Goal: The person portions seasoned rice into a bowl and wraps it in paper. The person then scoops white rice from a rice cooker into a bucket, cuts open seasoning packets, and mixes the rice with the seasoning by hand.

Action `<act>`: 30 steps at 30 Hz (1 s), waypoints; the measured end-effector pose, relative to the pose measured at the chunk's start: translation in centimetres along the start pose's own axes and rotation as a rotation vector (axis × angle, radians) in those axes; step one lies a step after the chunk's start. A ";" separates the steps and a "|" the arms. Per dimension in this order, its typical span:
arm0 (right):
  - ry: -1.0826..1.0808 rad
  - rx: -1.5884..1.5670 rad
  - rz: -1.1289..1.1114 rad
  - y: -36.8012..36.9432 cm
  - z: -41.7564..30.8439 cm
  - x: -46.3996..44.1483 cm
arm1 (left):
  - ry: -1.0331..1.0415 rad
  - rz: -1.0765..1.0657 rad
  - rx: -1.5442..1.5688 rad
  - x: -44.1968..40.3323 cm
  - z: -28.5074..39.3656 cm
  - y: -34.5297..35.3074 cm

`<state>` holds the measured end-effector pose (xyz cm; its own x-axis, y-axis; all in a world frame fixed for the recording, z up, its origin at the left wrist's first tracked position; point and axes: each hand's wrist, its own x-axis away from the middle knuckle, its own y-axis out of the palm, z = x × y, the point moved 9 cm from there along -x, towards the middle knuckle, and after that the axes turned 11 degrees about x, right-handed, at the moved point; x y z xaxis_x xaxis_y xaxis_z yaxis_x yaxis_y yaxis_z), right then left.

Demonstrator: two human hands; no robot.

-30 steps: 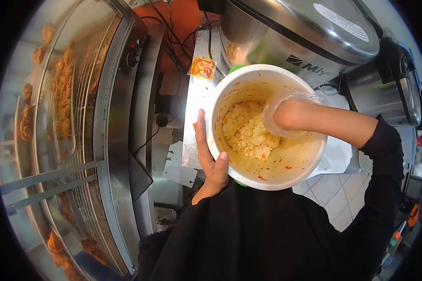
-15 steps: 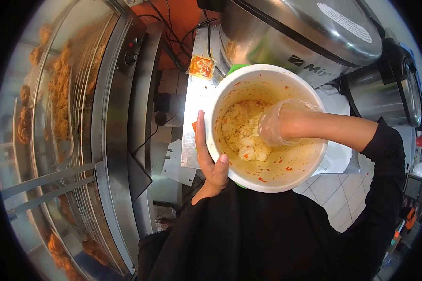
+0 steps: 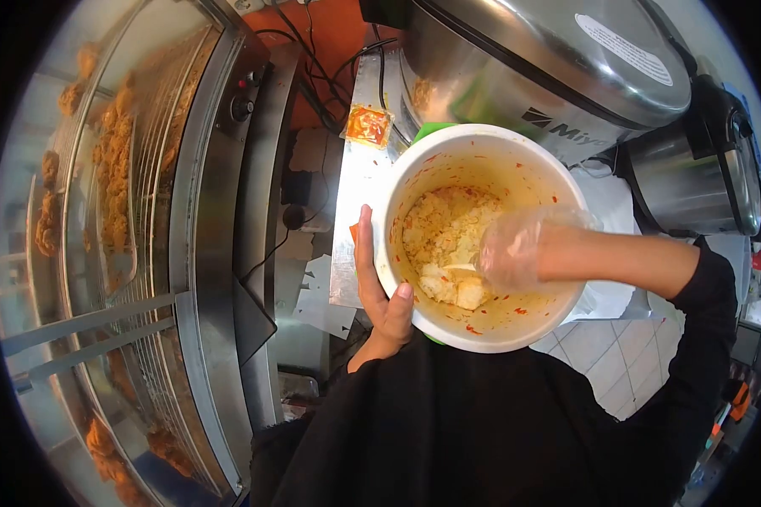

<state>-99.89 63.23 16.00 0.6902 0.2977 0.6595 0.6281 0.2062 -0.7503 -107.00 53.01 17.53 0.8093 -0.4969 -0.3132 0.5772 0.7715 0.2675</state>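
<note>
A white round tub (image 3: pixel 558 160) holds rice (image 3: pixel 448 228) of a pale yellow tone, with whiter lumps near the lower side. Orange-red flecks stick to its inner wall. My left hand (image 3: pixel 385 308) steadies the tub from the left, fingers along the outer wall and thumb at the rim. Inside the tub, my right hand (image 3: pixel 516 249) wears a clear plastic glove and is smeared by motion. A narrow pale tip (image 3: pixel 460 267) juts from the glove beside the rice; its kind is unclear. The glove and blur hide most of the right fingers.
A large steel cooker (image 3: pixel 490 76) stands behind the tub, with a smaller one (image 3: pixel 685 177) to its right. A packet of orange-red sauce (image 3: pixel 368 127) lies on the metal table (image 3: pixel 355 182). At left is a glass cabinet (image 3: pixel 203 253) with fried pieces (image 3: pixel 114 169). Cables (image 3: pixel 313 68) hang behind.
My right hand has shifted slightly right and downward within the tub, and the pale tip now shows. White lumps of rice have moved a little. My left hand keeps its place on the tub.
</note>
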 end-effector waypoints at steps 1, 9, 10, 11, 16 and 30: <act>0.002 -0.002 -0.001 0.5 -0.3 0.3 | 0.002 0.002 0.007 0.0 0.0 0.0; -0.132 0.202 0.179 -1.3 -4.0 2.4 | 0.017 0.003 0.038 0.1 -0.1 0.1; -0.131 0.201 0.180 -2.1 -4.1 2.4 | 0.020 0.012 0.048 0.1 -0.1 0.1; -0.192 0.211 0.160 -2.8 -4.8 2.6 | 0.019 0.011 0.047 0.1 0.0 0.2; -0.208 0.276 0.163 -1.9 -4.5 1.6 | 0.007 0.009 0.029 -0.1 0.1 0.2; 0.274 0.189 -0.129 -1.5 4.2 2.6 | -0.025 0.003 0.104 0.0 0.0 0.4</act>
<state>-100.52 67.59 18.65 0.6961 0.0020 0.7179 0.6568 0.4022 -0.6379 -106.74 53.35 17.64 0.8130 -0.5050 -0.2900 0.5816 0.7282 0.3625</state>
